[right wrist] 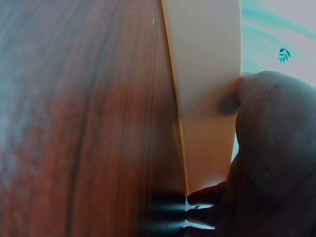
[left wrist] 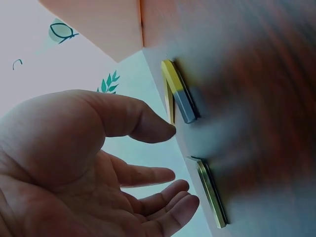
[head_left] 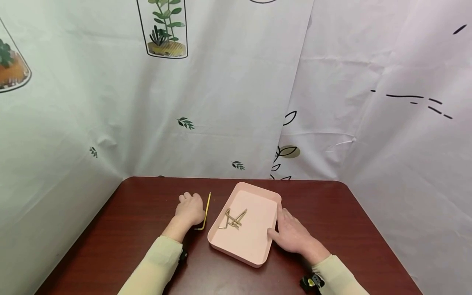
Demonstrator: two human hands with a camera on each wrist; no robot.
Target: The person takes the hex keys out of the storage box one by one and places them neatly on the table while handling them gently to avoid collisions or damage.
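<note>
My left hand point(head_left: 190, 209) hovers over the table left of a yellow L-shaped hex key point(head_left: 207, 211). In the left wrist view its thumb and fingers are loosely bent and apart, holding nothing. The yellow key shows a grey end there, and a second, brass-coloured hex key point(left wrist: 211, 193) lies near the fingertips; the hand hides that one from the head view. My right hand point(head_left: 293, 233) rests against the right side of a pink tray point(head_left: 254, 248), thumb at the rim and fingers fairly straight along the outer wall. Several brass-coloured hex keys point(head_left: 233, 221) lie crossed inside the tray.
The dark red-brown table point(head_left: 332, 213) has rounded far corners. A white curtain point(head_left: 228, 90) printed with plants hangs behind it and at both sides.
</note>
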